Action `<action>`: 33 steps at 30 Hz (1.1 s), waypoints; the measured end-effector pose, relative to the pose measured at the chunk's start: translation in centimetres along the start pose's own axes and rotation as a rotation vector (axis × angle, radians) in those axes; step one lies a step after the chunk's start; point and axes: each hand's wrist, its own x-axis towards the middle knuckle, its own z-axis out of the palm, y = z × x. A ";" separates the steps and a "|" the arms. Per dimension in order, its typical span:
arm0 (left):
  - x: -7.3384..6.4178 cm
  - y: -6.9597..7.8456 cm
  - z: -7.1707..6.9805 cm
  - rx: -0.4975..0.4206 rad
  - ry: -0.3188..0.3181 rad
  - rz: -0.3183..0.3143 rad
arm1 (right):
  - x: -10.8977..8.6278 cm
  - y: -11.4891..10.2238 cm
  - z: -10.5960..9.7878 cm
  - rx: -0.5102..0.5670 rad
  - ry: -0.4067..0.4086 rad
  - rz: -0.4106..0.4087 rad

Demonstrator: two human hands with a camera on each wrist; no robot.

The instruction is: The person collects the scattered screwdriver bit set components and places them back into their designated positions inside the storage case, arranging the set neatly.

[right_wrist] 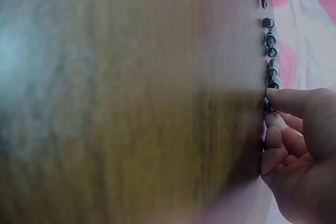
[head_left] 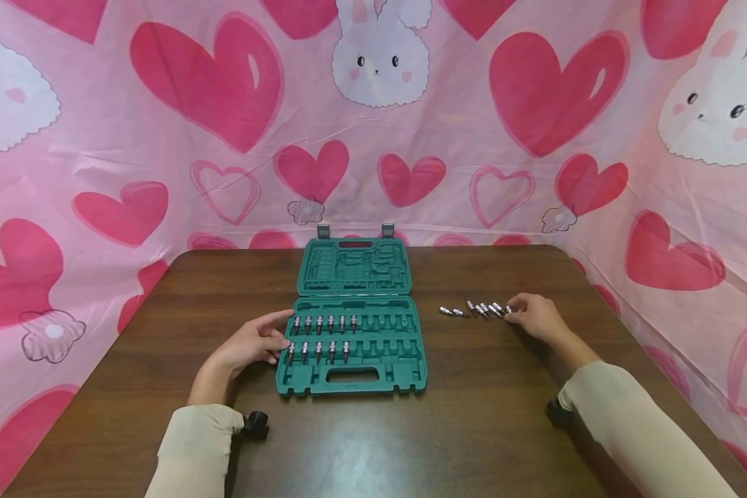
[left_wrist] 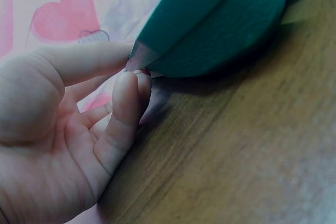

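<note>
Pinching bit (head_left: 508, 310) in right hand (head_left: 533, 318), with loose bits (head_left: 483, 310) just left of grip; holding case (head_left: 299, 382) by edge with left hand (head_left: 249, 341), well left; probably picking up, next calling for leftward carry to vacant slot (head_left: 384, 350)

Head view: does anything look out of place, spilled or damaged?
Nothing looks spilled or visibly damaged. Only the loose silver metal bits stand out: they lie unevenly on the brown wooden table, outside the open green plastic case, which has unfilled slots.
</note>
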 end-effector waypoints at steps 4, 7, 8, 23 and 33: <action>-0.1 -0.3 -0.1 0.007 0.000 0.002 | 0.0 -0.2 0.1 -0.006 -0.004 -0.010; -0.1 -0.4 -0.1 0.000 0.005 -0.007 | 0.0 -0.2 0.1 -0.011 -0.009 -0.016; -0.1 -0.4 -0.1 -0.002 0.002 -0.007 | 0.1 -0.2 0.1 -0.015 -0.009 -0.018; 0.3 -0.3 0.2 -0.014 -0.026 0.017 | -0.2 0.1 -0.6 -0.034 0.051 -0.008; 0.3 -0.4 -0.1 -0.019 -0.024 0.014 | 0.3 -1.3 -0.3 -0.006 0.227 -0.056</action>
